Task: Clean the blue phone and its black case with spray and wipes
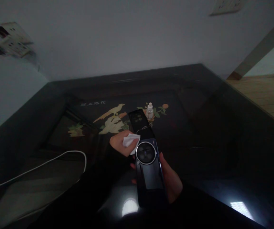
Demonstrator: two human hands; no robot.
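My right hand [171,179] grips a dark blue smartphone [150,178] from underneath, back side up, with its round camera ring [145,153] facing me. My left hand [121,143] is closed on a small white wipe [131,141], which touches the left edge of the camera ring. Both of my sleeves are dark. Just beyond the phone, a black phone case [140,122] lies flat on the table, and a small clear bottle with a white cap [149,112] stands beside it.
The glossy black table [222,143] has an inlaid bird and flower picture [111,121]. A white cable [43,163] loops across the left part of the table. White walls with sockets [12,39] stand behind. Wooden floor [265,95] shows at the right.
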